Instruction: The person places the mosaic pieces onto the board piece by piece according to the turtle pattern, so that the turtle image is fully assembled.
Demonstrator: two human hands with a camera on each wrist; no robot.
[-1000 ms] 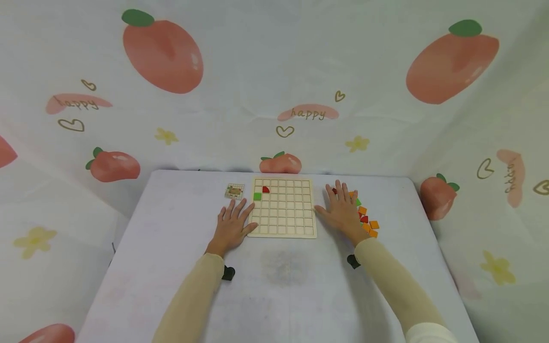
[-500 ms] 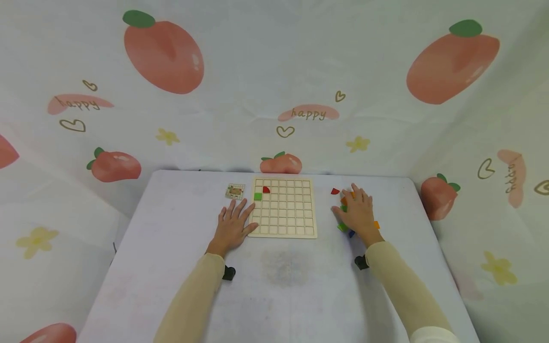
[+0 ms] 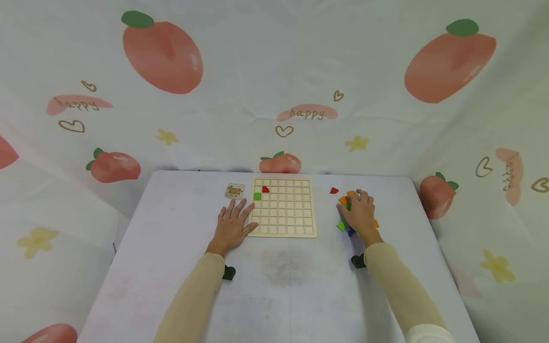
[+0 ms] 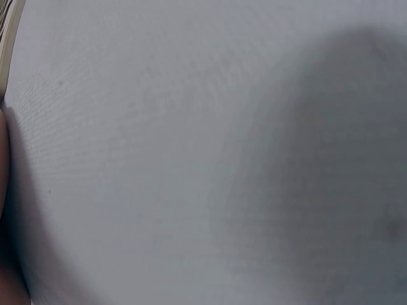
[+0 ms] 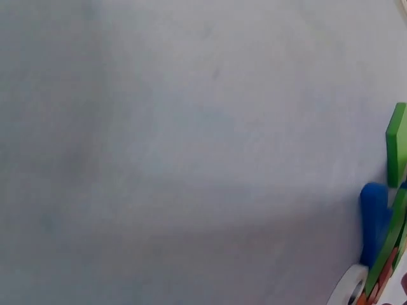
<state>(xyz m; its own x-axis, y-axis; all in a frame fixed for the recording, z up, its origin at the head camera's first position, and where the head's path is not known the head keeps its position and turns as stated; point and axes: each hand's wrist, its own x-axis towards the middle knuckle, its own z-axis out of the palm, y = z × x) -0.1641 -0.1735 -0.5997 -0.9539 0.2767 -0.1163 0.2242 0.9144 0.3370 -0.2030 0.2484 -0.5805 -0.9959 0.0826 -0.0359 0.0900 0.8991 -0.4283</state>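
I'd call this tile picking: left hand spread at board edge, right hand over tiles, grip unclear, next needs 1 pinch.

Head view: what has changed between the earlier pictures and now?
The right hand has moved right, away from the grid board, and curled over the coloured pieces, uncovering a red piece; whether it grips anything is hidden. The left hand, the grid board and its two placed pieces stayed put.
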